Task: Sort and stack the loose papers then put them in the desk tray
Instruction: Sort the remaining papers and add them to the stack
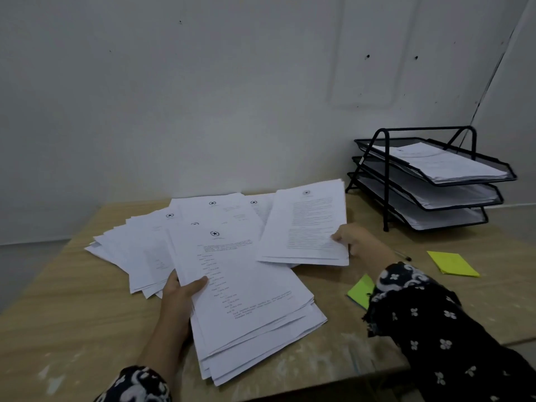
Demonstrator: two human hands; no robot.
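Left hand [181, 291] is clamped on the near stack [246, 300], thumb pressed flat across the top sheet's left edge, fingers tucked out of sight beneath. That stack lies fanned and uneven on the desk [72, 309], its top page printed with a round star emblem and a numbered list too blurred to read.

Over to the right hand [352, 237]: it pinches the lower right corner of a thinner sheaf [307, 224], thumb on top, fingers curled under the edge. The sheaf sits just beside the near stack, overlapping its far corner. Its top page carries the same emblem above dense paragraphs, not legible.

Behind both, loose papers [150, 242] spread across the desk toward the wall, several showing that star mark.

At the far right stands the black mesh tray [377, 158], three tiers. The top tier holds a neat pile of printed sheets; the middle and bottom tiers hold white paper too.

A pen [403, 255] lies just past the right wrist. A yellow pad [452, 264] sits near it, and a green pad [361, 290] pokes out from under the patterned sleeve [429, 320].
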